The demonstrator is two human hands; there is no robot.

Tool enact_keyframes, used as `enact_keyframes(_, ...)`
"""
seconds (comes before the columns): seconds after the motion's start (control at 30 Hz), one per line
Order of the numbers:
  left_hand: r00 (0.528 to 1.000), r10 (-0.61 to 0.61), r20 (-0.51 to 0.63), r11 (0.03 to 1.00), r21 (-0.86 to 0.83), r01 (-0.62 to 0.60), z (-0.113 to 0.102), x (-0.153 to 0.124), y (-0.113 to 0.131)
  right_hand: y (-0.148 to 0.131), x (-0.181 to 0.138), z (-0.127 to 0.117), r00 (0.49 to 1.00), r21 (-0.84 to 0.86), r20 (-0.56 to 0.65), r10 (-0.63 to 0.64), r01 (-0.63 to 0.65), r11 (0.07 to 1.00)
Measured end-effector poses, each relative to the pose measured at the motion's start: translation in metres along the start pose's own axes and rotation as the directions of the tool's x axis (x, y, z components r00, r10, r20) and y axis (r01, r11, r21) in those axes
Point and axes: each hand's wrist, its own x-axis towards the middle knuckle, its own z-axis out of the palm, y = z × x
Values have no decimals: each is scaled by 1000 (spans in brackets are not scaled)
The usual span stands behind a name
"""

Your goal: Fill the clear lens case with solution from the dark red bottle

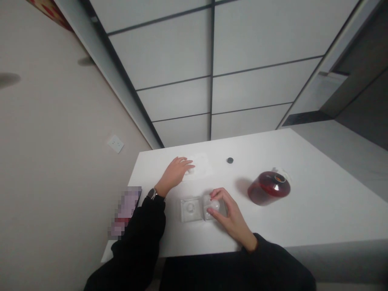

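My left hand (180,168) reaches over a small white object (190,171) near the middle of the table. Its fingers are stretched and spread, and it is unclear whether they touch the object. The object lies on a thin white sheet (203,163). With thumb and fingers curled, my right hand (228,208) grips the right half of a clear plastic case (209,213), around a rounded whitish bulge. The left half of the case lies flat on the table, with a round moulded shape in its middle.
A large dark red bottle (266,190) stands at the right of the white table (318,202), with crumpled clear plastic behind it. A small dark disc (230,160) lies farther back. At the left edge is a blurred-out flat device (129,206).
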Motion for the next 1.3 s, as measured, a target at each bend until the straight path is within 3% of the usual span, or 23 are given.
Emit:
enact_keyframes(0.17, 999, 43, -19, 997, -58, -45, 0, 9, -2, 1, 0, 1, 1000, -33, -1, 17, -17, 999)
enact_keyframes(0.3, 988, 0, -155, 991, -136, -21, -21, 5, 12, -2, 1, -1, 999, -46, 23, 40, -39, 998)
enact_keyframes(0.4, 939, -107, -327, 977, -211, 37, -48, -21, 38, -2, 2, -2, 999, -35, -1, 39, -39, 999)
enact_keyframes(0.5, 890, -200, -410, 947, -315, 68, -69, -60, 71, -2, 2, 0, 999, -30, -27, 32, -33, 999)
enact_keyframes(0.57, 847, -340, -410, 834, -548, 70, -74, -83, 92, -1, 2, 1, 999, -33, -33, 30, -31, 999)
enact_keyframes(0.67, 814, -467, -344, 688, -720, 91, -68, -104, 113, 0, 1, 2, 999, -37, -25, 23, -24, 999)
enact_keyframes(0.73, 808, -507, -300, 641, -758, 120, -60, -111, 119, 0, 1, 3, 999, -36, -25, 25, -26, 999)
enact_keyframes(0.93, 829, -491, -265, 694, -695, 189, -35, -115, 120, -1, 0, 3, 998, -21, -42, 36, -37, 999)
enact_keyframes(1.3, 850, -440, -291, 700, -704, 121, 21, -113, 136, -3, 0, 3, 999, -31, -39, 37, -38, 999)
